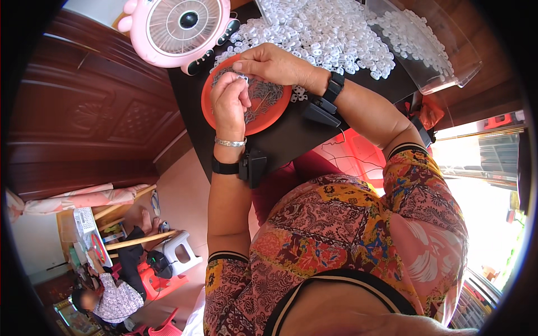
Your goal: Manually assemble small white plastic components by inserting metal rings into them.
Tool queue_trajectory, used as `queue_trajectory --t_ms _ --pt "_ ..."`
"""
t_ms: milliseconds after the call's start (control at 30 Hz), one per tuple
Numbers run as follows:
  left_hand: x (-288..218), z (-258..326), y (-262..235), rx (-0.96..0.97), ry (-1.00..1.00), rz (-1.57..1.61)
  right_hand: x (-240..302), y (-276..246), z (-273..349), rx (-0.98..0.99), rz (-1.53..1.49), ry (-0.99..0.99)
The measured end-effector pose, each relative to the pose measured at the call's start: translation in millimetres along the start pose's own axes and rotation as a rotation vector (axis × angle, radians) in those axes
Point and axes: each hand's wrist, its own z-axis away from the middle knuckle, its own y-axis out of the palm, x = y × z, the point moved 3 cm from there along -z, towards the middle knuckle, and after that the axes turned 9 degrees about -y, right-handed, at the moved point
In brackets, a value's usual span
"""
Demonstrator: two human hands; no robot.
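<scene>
A round orange-red bowl (284,105) stands on the dark table, with many thin grey nails or screws (268,95) lying in it. Over its left part my left hand (228,103) is closed, a small white plastic piece (244,79) showing at its fingertips. Just beyond it, my right hand (276,66) is pinched over the bowl's far rim, close to the left fingertips; what it holds is too small to make out. Behind both hands spreads a big heap of white plastic pieces with holes (325,36).
A pink fan (185,28) stands at the table's far left. At the far right lies a clear plastic bin (443,84) with more white pieces. Black straps with boxes (255,168) sit on my wrists. Another person (115,297) sits at lower left, near stools (182,255).
</scene>
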Motion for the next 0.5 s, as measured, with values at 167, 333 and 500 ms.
queue_trajectory --t_ms 167,333,500 --pt "-2.0 1.1 1.2 0.007 -0.004 -0.024 -3.8 0.5 -0.7 -0.001 -0.003 -0.038" --pt "-2.4 2.0 1.5 0.007 -0.022 -0.016 -5.9 -0.5 -1.7 0.015 0.041 -0.036" --pt "-2.7 2.5 1.8 0.014 -0.02 -0.028 -7.3 1.0 -1.9 -0.009 0.023 -0.08"
